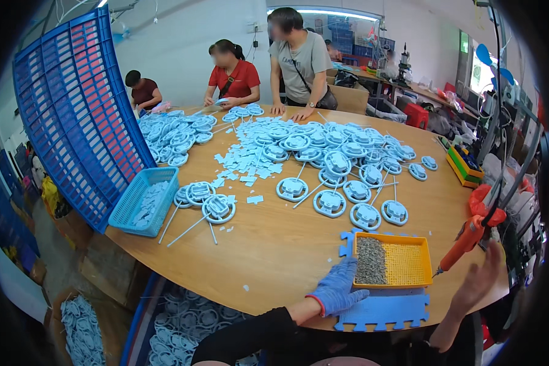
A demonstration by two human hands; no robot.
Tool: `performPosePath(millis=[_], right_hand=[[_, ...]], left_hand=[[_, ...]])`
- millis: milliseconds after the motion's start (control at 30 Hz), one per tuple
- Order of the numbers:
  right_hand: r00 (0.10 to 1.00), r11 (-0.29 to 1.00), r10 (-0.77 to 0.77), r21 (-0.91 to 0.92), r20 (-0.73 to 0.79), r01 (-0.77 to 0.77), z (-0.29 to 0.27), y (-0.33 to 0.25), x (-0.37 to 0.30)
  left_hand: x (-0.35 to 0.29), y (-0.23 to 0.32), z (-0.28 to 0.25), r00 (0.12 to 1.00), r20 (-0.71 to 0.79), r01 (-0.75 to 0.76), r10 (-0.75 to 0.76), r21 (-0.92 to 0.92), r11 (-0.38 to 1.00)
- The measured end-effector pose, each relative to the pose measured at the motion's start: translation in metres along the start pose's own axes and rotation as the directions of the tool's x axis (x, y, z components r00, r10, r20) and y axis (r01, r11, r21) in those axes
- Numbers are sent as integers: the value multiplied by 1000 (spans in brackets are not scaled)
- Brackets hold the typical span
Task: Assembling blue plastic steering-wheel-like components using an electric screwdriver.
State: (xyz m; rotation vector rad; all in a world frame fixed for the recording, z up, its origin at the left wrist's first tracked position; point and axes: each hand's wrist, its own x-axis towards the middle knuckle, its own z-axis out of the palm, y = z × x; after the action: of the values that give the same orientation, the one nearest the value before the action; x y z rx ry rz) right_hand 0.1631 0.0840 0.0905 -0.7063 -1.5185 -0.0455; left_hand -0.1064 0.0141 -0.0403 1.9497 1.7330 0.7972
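Note:
My left hand (338, 288) wears a blue knit glove. It lies open beside the left end of a shallow yellow tray (409, 263), its fingers reaching along the tray's edge and its thumb stretched out over a blue foam mat (384, 310). Small grey metal screws (370, 262) heap in the tray's left half; yellow ridged bottom shows on the right. My bare right hand (479, 282) is raised at the right with fingers apart, holding nothing. Just left of it hangs an orange electric screwdriver (463, 243), tip pointing down near the tray's right end.
Light-blue wheel-shaped plastic parts with sticks (332, 202) pile across the table (268, 244), beside loose flat pieces (250, 161). A light-blue basket (143, 201) and tall blue crate (79, 110) stand left. Co-workers (302, 61) are at the far side. Yellow bins (463, 168) sit right.

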Motion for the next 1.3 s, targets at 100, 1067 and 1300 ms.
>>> performPosePath(millis=[100,1067,1300], right_hand=[[994,982,-107,155,2,105,31,-52,13],[597,822,552,-501,582,-272,574,300,225],[500,792,567,-600,655,-111,577,383,203]], left_hand=[[15,9,-22,989,144,-5,25,-140,990],[138,-149,-254,808,389,588,-443,-582,562],[371,-236,-315,996,-44,90,-84,179,980]])
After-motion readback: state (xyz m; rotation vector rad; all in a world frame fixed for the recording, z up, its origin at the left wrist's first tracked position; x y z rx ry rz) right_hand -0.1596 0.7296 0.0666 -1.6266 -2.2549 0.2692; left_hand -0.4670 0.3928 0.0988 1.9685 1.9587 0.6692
